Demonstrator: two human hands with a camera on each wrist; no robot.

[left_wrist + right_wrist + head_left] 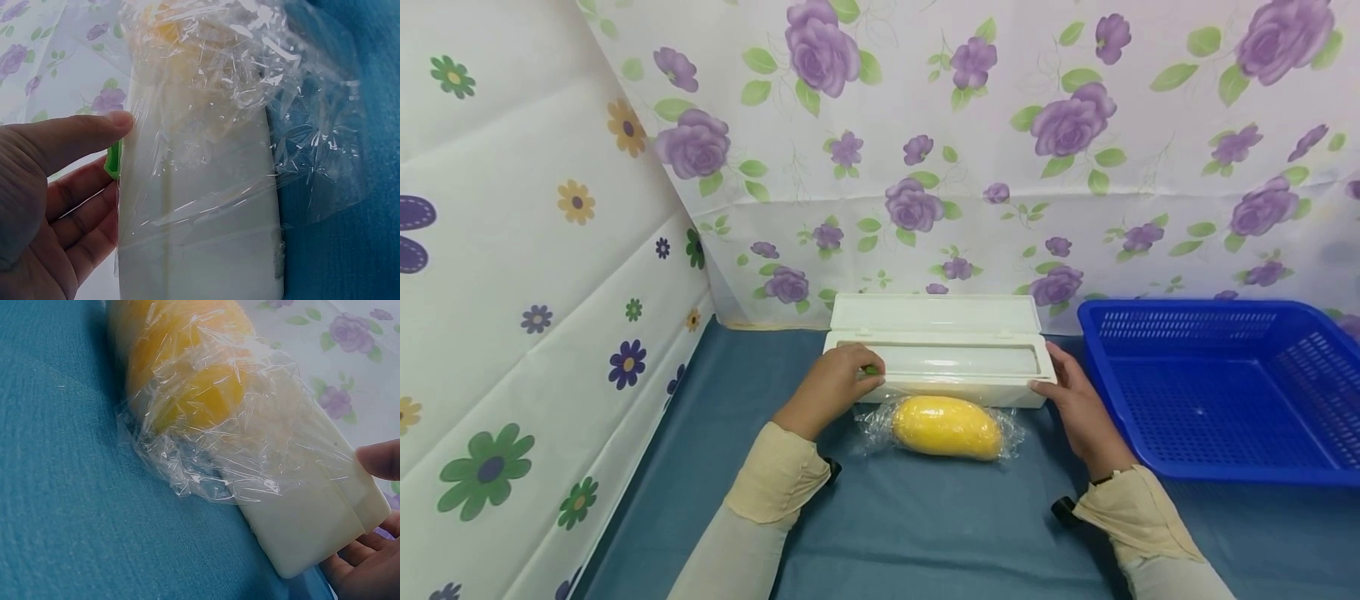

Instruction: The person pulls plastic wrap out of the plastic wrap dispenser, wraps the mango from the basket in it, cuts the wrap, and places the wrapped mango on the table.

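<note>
A white cling film dispenser box [955, 392] lies on the table with its lid [936, 314] raised at the back. Pinched between the thumb and fingers of my left hand [842, 379] is a small green slide cutter [113, 159], at the left end of the box's front rim. My right hand [1078, 408] holds the box's right end, thumb in front and fingers around the far corner. Before the box lies a yellow oblong fruit [947, 427], wrapped in clear film [181, 465] with crinkled ends. That film overlaps the box in both wrist views.
A blue plastic basket [1195, 477] stands right of the box, close to my right hand. Blue-green cloth [917, 533] covers the table. Behind is a curtain with purple flowers [913, 204], and another flowered sheet [535, 275] hangs on the left.
</note>
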